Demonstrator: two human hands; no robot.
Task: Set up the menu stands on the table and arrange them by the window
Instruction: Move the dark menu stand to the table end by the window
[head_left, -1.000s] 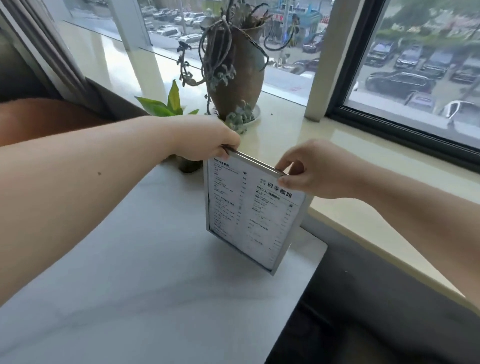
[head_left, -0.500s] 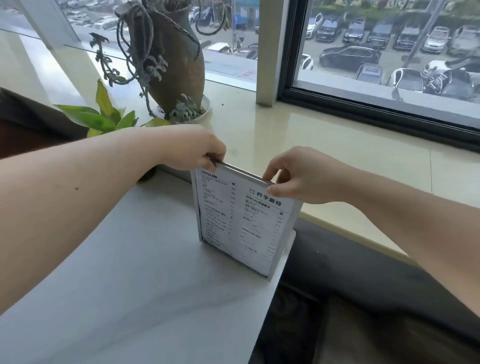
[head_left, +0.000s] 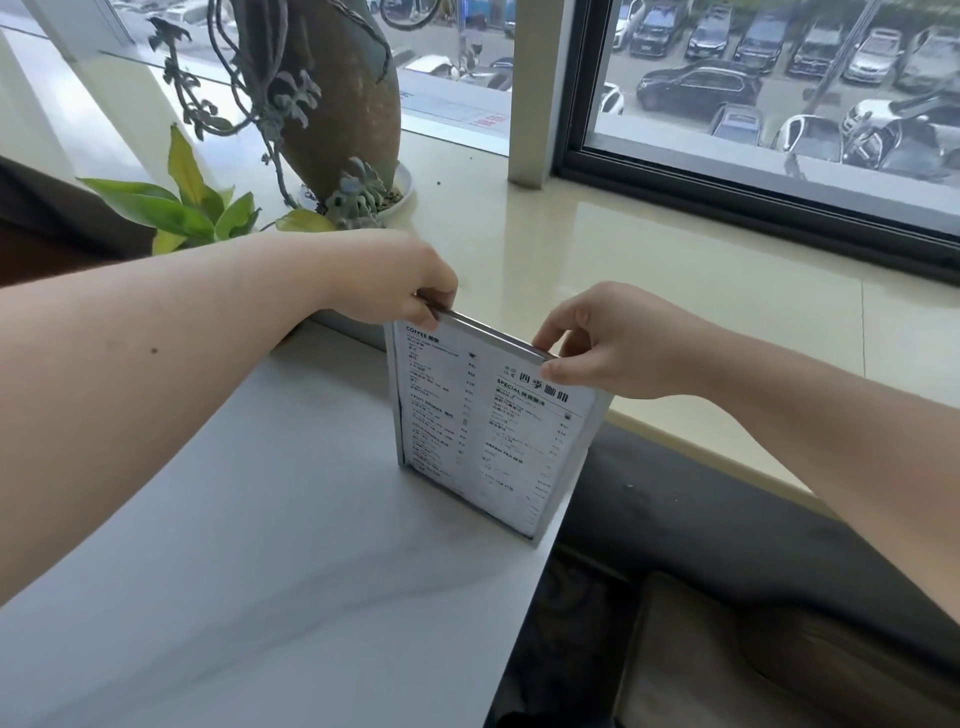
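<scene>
Window: behind the table we see a wide pane in a dark frame, with parked cars outside.
Sill: a pale, glossy stone ledge runs under the glass and sits just past the far edge of our table.
Table: our light grey tabletop fills the lower left; its right edge drops off to a dark seat below.
Menu stand: one menu stand stands upright at the table's far right corner, close to the sill, its printed face turned toward us and its bottom edge resting on the tabletop.
Left hand: our left hand pinches the stand's top left corner, fingers closed together on the metal edge.
Right hand: our right hand clamps the top right corner, thumb on the printed face and fingers behind the frame.
Print: we can read the headings COFFEE and SPECIAL plus large Chinese characters near the top right; the smaller lines are too blurred to read.
Brown vase: a tall brown vase stands on a white saucer on the sill, with trailing succulent stems hanging down its side.
Leafy plant: a green and yellow leafy plant sits to the left of the vase, partly hidden by our left forearm.
</scene>
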